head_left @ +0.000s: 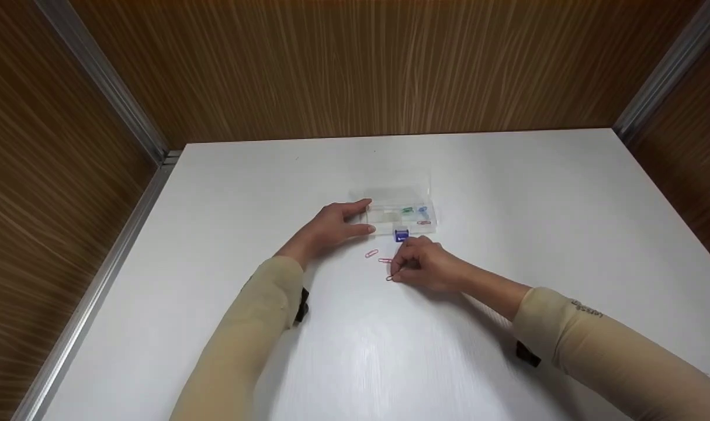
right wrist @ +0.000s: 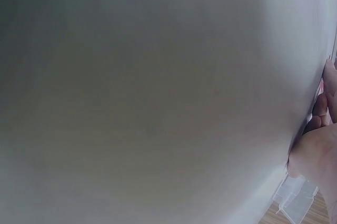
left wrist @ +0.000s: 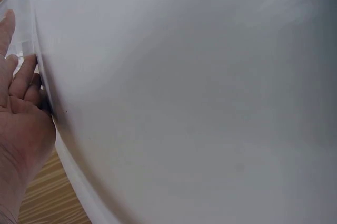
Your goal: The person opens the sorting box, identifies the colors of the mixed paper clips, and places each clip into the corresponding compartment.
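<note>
Paper clip (head_left: 390, 277) is lying flat on the desk (head_left: 506, 193), pinched by the right hand (head_left: 425, 263); probably light, springy, slippery wire, best nipped by its edges. Farther off, the left hand (head_left: 331, 229) is resting open-fingered against the clear box (head_left: 398, 209).

I saw my left hand (head_left: 331, 228) lie flat with fingers straight and spread. My right hand (head_left: 428, 264) was curled, fingertips pinched together. Both arms wore tan sleeves.
</note>
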